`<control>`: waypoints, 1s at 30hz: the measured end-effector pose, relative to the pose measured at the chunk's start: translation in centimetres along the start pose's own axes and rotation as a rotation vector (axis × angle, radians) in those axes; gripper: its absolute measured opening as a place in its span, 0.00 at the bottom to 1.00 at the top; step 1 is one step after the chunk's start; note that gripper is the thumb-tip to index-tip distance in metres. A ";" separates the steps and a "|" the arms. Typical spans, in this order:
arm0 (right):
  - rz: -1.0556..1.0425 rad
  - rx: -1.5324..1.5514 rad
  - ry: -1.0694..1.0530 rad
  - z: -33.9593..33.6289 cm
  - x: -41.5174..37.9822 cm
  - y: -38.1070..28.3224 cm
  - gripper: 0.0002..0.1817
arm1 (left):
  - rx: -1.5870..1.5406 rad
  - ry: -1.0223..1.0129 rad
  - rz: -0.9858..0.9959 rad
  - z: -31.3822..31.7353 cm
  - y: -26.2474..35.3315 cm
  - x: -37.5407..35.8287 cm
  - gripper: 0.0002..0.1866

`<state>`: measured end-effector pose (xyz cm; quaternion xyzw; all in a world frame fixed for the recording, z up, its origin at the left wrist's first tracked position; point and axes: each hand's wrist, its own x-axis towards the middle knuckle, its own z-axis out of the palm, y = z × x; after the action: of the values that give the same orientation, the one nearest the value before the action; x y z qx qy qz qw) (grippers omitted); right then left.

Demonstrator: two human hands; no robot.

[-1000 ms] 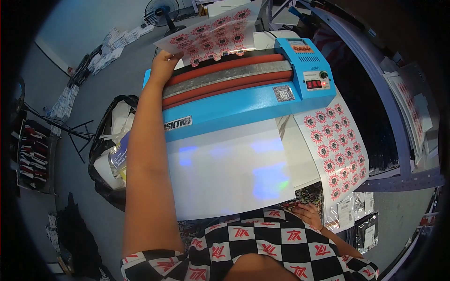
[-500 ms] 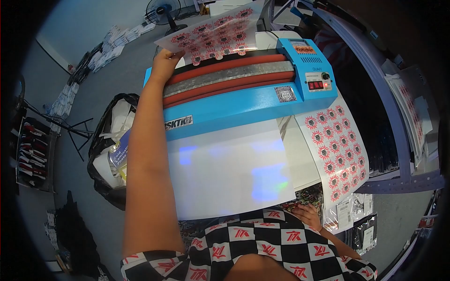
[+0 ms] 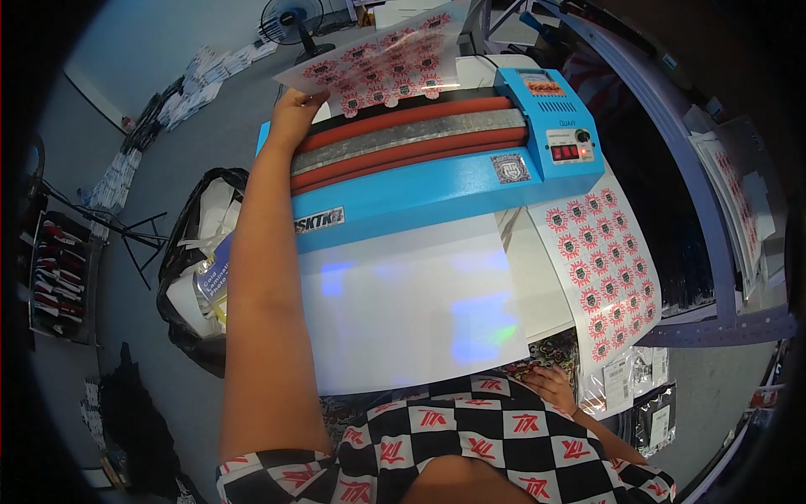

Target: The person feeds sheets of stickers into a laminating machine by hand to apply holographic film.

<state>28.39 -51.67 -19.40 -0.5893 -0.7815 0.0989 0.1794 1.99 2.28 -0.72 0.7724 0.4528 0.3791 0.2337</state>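
A blue roll laminator with red rollers stands in front of me. At its far side my left hand pinches the left edge of a clear film sheet printed with red and black round designs. That sheet tilts up behind the rollers. On the near side, a blank white glossy sheet extends from under the laminator toward me. My right hand rests low by my lap, fingers stretched out and holding nothing. Near it lies another printed sheet with rows of the same designs.
To the left sits a black bag stuffed with paper scraps. A fan stands behind the laminator. Plastic packets lie below the printed sheet. A purple metal frame runs along the right, and clothing stacks line the left floor.
The film sheet in my left hand has shifted very slightly down and to the left. My right hand and the white sheet look the same.
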 end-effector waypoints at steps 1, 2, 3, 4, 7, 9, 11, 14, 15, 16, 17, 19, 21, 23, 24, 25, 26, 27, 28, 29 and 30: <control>-0.004 -0.003 0.001 0.0 0.0 0.1 0.16 | 0.005 0.006 -0.012 0.0 0.5 -0.2 0.13; -0.009 -0.005 0.001 0.1 0.0 0.1 0.16 | 0.009 0.013 -0.024 -0.1 0.8 -0.4 0.13; -0.008 -0.004 0.002 0.0 0.0 0.0 0.16 | 0.018 0.005 -0.012 -0.1 0.6 -0.2 0.13; -0.007 -0.001 0.002 -0.1 0.1 0.0 0.16 | 0.026 -0.004 0.000 -0.1 0.0 0.0 0.13; 0.003 0.001 -0.008 0.0 0.1 -0.1 0.16 | -0.005 -0.022 0.023 0.1 -1.5 0.9 0.13; 0.010 0.005 -0.011 -0.1 0.1 -0.1 0.16 | -0.025 -0.017 0.022 0.2 -1.7 0.9 0.13; 0.017 0.014 -0.007 -0.2 0.2 -0.3 0.16 | -0.026 0.003 0.010 0.2 -1.3 0.6 0.13; 0.034 0.024 -0.008 -0.2 0.2 -0.4 0.16 | -0.015 0.024 -0.006 0.2 -0.7 0.3 0.13; 0.023 0.022 -0.008 -0.2 0.2 -0.3 0.16 | 0.014 0.023 0.003 0.1 -0.8 0.3 0.13; 0.015 0.022 -0.008 -0.2 0.2 -0.1 0.16 | 0.042 0.019 0.014 0.0 -1.0 0.5 0.13; 0.012 0.023 -0.007 -0.1 0.1 -0.1 0.17 | 0.070 0.010 0.027 0.0 -1.1 0.6 0.13; 0.026 0.021 -0.032 0.0 0.0 -0.5 0.17 | 0.012 -0.023 0.085 0.2 -2.7 1.3 0.13; -0.018 0.000 -0.066 -1.2 0.5 -0.6 0.15 | -0.003 0.001 0.153 0.4 -3.2 1.6 0.13; 0.077 0.131 0.035 -2.5 1.4 -1.2 0.16 | 0.038 0.024 0.111 0.6 -2.5 1.1 0.13; 0.119 0.202 0.085 -3.1 2.2 -1.7 0.16 | 0.037 0.034 0.113 0.4 -2.6 1.0 0.14; 0.153 0.203 0.198 -3.8 3.2 -2.3 0.17 | 0.036 0.045 0.116 0.3 -2.5 1.0 0.14; 0.086 0.224 0.243 -4.9 4.5 -3.2 0.16 | 0.016 0.035 0.112 0.0 -2.5 1.1 0.14; 0.024 0.241 0.285 -6.3 5.9 -4.1 0.16 | -0.008 0.021 0.108 -0.1 -2.2 0.9 0.13; -0.035 0.256 0.324 -7.7 7.2 -4.9 0.15 | -0.036 0.004 0.103 0.1 -2.0 0.7 0.13; -0.098 0.203 0.334 -9.1 8.6 -5.5 0.14 | -0.034 0.005 0.162 0.1 -2.3 0.8 0.13; -0.154 0.124 0.361 -10.1 10.2 -5.5 0.15 | -0.006 0.008 0.168 0.0 -2.9 1.1 0.13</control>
<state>25.05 -44.06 -6.43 -0.5238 -0.7719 0.0256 0.3595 0.85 4.58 -2.35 0.8053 0.3863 0.4018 0.2018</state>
